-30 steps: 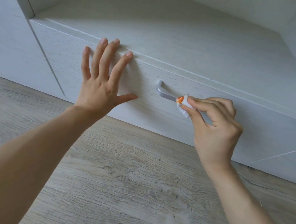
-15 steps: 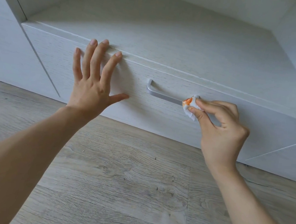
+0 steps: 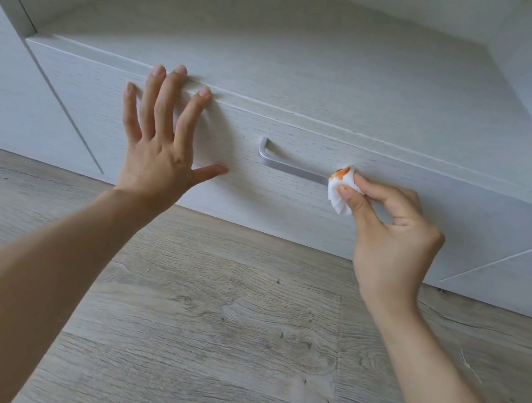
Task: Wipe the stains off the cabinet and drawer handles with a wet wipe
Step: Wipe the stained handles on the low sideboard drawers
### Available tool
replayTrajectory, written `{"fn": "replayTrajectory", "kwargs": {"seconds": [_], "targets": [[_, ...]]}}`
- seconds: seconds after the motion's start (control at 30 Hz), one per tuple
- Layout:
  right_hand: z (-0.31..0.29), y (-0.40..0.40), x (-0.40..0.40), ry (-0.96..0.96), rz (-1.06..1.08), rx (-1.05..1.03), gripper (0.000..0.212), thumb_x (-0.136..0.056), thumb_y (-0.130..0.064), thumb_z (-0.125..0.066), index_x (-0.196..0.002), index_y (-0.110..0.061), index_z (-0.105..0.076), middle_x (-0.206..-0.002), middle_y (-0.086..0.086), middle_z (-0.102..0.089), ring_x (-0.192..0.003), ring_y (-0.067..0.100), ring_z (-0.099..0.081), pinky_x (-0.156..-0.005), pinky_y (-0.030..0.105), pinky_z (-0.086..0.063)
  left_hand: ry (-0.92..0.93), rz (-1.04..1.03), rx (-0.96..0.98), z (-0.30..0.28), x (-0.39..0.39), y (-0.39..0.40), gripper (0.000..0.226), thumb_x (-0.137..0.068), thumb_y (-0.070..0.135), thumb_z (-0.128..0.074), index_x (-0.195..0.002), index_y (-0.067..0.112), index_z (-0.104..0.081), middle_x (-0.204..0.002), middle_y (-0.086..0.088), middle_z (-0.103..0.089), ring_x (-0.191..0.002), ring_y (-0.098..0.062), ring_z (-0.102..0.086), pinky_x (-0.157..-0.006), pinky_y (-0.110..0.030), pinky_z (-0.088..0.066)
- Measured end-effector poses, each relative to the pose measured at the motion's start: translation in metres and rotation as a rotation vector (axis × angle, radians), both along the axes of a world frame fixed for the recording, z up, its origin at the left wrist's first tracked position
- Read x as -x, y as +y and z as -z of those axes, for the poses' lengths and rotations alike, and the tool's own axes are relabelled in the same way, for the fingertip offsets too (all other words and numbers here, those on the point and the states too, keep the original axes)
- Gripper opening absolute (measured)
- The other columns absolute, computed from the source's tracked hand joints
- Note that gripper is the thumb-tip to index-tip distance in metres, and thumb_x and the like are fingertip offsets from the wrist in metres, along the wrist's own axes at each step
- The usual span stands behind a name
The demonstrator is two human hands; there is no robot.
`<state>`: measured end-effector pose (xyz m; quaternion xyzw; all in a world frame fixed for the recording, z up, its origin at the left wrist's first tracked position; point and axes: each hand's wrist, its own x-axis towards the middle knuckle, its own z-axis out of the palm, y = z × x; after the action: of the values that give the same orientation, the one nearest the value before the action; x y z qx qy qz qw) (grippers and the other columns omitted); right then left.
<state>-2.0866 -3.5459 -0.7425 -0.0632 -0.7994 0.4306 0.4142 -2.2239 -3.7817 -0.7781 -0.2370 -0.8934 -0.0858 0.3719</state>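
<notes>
Head cam view: the person's left hand is flat on the white drawer front, fingers spread wide apart, tips up at the drawer's top edge, holding nothing. Over on the right, the right hand has thumb and fingers pinched together on a bunched-up wet wipe, white with an orange smear on its top. The wipe is pressed onto the silver drawer handle, covering its right end, so that end is hidden. The handle's left part looks clean and bare. Grey wood-look floor runs along the near side, below the drawer.
</notes>
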Motion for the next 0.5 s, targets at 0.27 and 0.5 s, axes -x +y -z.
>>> {"fn": "replayTrajectory", "kwargs": {"seconds": [0.27,0.5], "targets": [[-0.015,-0.043,0.011,0.078,-0.076,-0.275,0.013,-0.077,-0.015,-0.073,-0.09,-0.014,-0.072,-0.089,-0.033,-0.048,-0.082,-0.004,-0.051,-0.08,0.035,-0.039,-0.097,0.023,0.011,-0.012,-0.014,-0.001,0.1,-0.07,0.048,-0.074,-0.145,0.014,-0.017,-0.15,-0.03,-0.021,-0.14,-0.043,-0.011,-0.11,-0.062,-0.006],[-0.046,-0.072,0.04,0.097,-0.114,-0.246,0.011,-0.076,-0.015,-0.072,-0.087,-0.014,-0.073,-0.079,-0.036,-0.042,-0.085,-0.023,-0.041,-0.081,0.034,-0.034,-0.204,0.084,0.105,-0.041,-0.027,-0.022,0.081,-0.081,0.048,-0.062,-0.147,0.015,-0.03,-0.15,-0.021,-0.03,-0.14,-0.035,-0.022,-0.112,-0.055,-0.016]]}}
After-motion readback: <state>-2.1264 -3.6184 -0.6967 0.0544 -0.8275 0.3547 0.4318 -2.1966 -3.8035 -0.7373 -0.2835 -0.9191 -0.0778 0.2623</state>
